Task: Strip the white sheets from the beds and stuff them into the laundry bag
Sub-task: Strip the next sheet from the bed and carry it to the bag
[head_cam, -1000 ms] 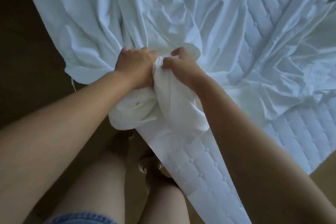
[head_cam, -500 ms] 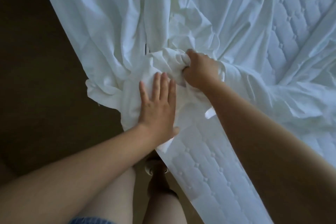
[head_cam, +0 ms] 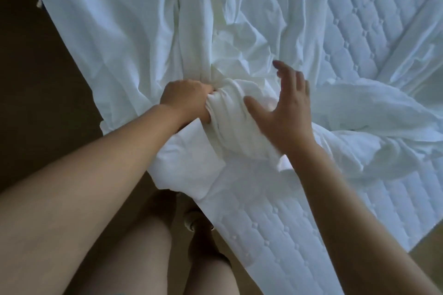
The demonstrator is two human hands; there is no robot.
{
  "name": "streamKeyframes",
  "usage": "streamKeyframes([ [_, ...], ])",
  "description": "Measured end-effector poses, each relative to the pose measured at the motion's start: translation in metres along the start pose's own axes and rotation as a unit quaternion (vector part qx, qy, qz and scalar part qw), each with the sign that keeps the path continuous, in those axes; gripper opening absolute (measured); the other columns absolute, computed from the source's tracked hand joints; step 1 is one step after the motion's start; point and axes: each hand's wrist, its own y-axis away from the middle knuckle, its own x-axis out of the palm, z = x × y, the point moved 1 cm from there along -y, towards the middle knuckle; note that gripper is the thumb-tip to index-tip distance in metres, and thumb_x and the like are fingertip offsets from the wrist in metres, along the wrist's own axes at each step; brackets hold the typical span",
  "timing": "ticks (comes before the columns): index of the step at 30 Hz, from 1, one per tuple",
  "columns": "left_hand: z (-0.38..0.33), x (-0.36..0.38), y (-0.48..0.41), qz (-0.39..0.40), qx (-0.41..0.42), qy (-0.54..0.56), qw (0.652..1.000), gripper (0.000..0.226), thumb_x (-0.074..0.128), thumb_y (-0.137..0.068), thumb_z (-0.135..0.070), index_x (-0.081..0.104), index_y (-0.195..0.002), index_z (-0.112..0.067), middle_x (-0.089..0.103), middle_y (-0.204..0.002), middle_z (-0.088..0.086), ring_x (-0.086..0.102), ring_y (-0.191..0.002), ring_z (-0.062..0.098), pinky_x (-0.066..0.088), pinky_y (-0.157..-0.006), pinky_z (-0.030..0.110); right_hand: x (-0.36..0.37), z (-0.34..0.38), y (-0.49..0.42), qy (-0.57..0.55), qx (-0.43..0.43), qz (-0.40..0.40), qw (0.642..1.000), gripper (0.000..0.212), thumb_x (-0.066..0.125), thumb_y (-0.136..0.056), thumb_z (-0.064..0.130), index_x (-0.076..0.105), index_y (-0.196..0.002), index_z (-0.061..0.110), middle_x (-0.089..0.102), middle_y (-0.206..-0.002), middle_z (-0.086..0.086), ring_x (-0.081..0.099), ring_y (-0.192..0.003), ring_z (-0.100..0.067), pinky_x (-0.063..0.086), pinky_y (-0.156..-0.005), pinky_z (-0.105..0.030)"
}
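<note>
While the quilted mattress (head_cam: 275, 235) lay bare at its near corner and far right, the crumpled white sheet (head_cam: 115, 31) covered the rest, bunched at the near edge. The left hand (head_cam: 185, 100) gripped that bunch with curled fingers; the right hand (head_cam: 285, 112) was spread open over it, holding nothing

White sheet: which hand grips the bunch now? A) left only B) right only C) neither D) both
A: the left hand has its fingers curled into the bunched white sheet, while the right hand is open with fingers spread.
</note>
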Motion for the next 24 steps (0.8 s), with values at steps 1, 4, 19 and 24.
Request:
streamKeyframes([
  [1, 0.0, -0.008, -0.005, 0.029, -0.023, 0.014, 0.999, 0.025, 0.067, -0.075, -0.035, 0.062, -0.098, -0.026, 0.066, -0.096, 0.003, 0.062, -0.093, 0.03, 0.035, -0.068, 0.028, -0.002, 0.003, 0.011, 0.071, -0.075, -0.011, 0.995, 0.087, 0.067, -0.067, 0.057, 0.036, -0.139, 0.019, 0.044, -0.131, -0.01, 0.04, -0.12, -0.029, 0.034, -0.099, -0.038],
  [4, 0.007, -0.024, -0.01, 0.085, -0.072, 0.087, 0.99, 0.026, 0.07, -0.07, -0.033, 0.064, -0.094, -0.027, 0.061, -0.084, -0.002, 0.058, -0.084, 0.027, 0.036, -0.068, 0.027, 0.023, -0.017, 0.032, 0.3, -0.177, 0.018, 0.937, 0.117, 0.079, -0.044, 0.063, 0.025, -0.143, 0.03, 0.021, -0.144, -0.016, 0.021, -0.131, -0.041, 0.034, -0.095, -0.067],
  [19, -0.001, 0.032, 0.055, -0.232, 0.03, -0.124, 0.964, 0.111, 0.078, -0.06, -0.051, 0.019, -0.145, -0.009, 0.035, -0.146, 0.02, 0.037, -0.135, 0.032, 0.023, -0.102, 0.069, 0.03, 0.044, -0.087, 0.063, 0.132, 0.57, 0.808, 0.026, 0.063, -0.056, 0.025, 0.06, -0.03, 0.025, 0.056, -0.04, 0.007, 0.05, -0.057, -0.016, 0.041, -0.052, -0.021],
  [24, 0.016, -0.003, 0.016, -0.108, 0.024, 0.002, 0.994, 0.068, 0.073, -0.068, -0.047, 0.052, -0.127, -0.02, 0.066, -0.114, 0.003, 0.065, -0.099, 0.027, 0.042, -0.087, 0.04, 0.037, 0.038, -0.086, 0.161, -0.011, 0.266, 0.95, 0.059, 0.065, -0.072, 0.038, 0.053, -0.124, 0.012, 0.055, -0.12, -0.011, 0.05, -0.106, -0.03, 0.04, -0.087, -0.035],
])
